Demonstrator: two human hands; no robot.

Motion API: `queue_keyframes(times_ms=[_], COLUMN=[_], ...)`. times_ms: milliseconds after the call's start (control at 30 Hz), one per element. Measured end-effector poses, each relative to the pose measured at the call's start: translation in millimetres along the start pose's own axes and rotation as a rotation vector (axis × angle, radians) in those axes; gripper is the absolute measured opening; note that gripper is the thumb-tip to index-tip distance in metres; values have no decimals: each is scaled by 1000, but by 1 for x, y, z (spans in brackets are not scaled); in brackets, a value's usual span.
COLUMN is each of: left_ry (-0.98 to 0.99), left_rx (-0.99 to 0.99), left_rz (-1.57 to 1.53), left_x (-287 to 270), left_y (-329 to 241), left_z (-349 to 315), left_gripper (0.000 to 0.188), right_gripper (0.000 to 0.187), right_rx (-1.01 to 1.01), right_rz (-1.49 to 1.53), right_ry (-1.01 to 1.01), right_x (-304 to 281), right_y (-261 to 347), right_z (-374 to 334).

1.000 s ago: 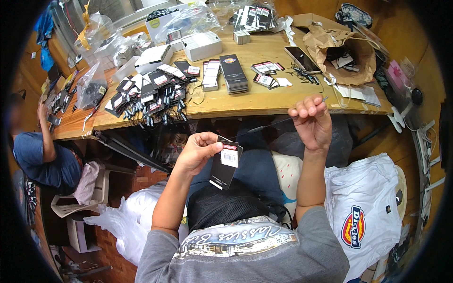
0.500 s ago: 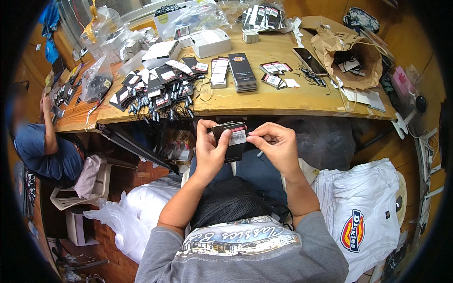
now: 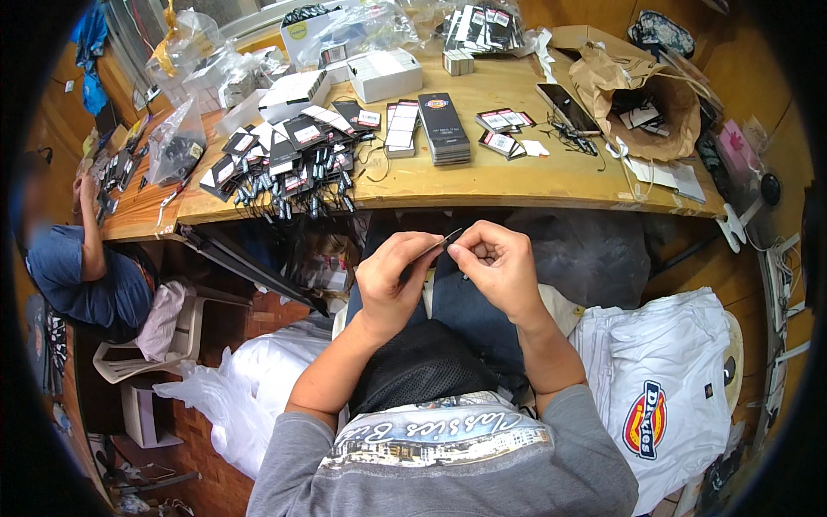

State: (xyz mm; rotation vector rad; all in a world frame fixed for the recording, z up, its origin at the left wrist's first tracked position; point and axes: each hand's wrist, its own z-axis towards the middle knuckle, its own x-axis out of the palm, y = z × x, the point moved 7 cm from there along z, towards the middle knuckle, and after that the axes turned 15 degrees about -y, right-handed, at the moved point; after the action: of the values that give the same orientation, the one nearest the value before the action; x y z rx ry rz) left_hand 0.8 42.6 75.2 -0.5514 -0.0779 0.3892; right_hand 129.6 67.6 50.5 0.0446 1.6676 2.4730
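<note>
My left hand point(image 3: 392, 280) is closed on black hang tags point(image 3: 442, 242), now turned nearly edge-on, so their faces and number are hidden. Against the tags' right edge, my right hand point(image 3: 500, 267) pinches what looks like a thin dark tag string; most of it is hidden by the fingers. A small pale tip point(image 3: 465, 277) dangles just below that hand. Both hands are above my lap, in front of the table edge. On the table ahead lies a heap of strung hang tags point(image 3: 293, 164), beside a neat stack of black tags point(image 3: 444, 129).
The wooden table point(image 3: 517, 185) also bears white boxes point(image 3: 386, 76), loose tags point(image 3: 504, 129), a phone point(image 3: 567, 108) and a brown paper bag point(image 3: 603, 86). Folded white shirts point(image 3: 612, 370) lie at my right, white plastic point(image 3: 258, 388) at my left. Another person point(image 3: 86, 276) sits far left.
The held tags have turned from showing a labelled face to nearly edge-on. My left hand has rolled over with them, and my right hand has shifted slightly left, close against the tags.
</note>
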Motion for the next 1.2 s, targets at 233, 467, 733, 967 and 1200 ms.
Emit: queue_keyframes(times_ms=[233,467,733,967,1200], left_ry=[183,298,168,261,367], left_rx=[-14,-538,-391,-54,-182], left_rz=[17,-230,5,114,7], left_x=[8,10,-3,0,8], left_y=[3,27,19,1,-1], left_z=[-5,-18,-4,-1,5], left_gripper=[26,40,27,40,40], right_gripper=[7,6,10,9,9], right_rx=[-226,-348,-485,-517,-455], right_rz=[-144,-246,-267,-218,-242], right_ry=[-82,-188,-157,-167,-166], right_x=[1,-8,-2,-1,-3], right_y=[7,11,36,36,29], right_z=[-1,2,-10,-10,-4])
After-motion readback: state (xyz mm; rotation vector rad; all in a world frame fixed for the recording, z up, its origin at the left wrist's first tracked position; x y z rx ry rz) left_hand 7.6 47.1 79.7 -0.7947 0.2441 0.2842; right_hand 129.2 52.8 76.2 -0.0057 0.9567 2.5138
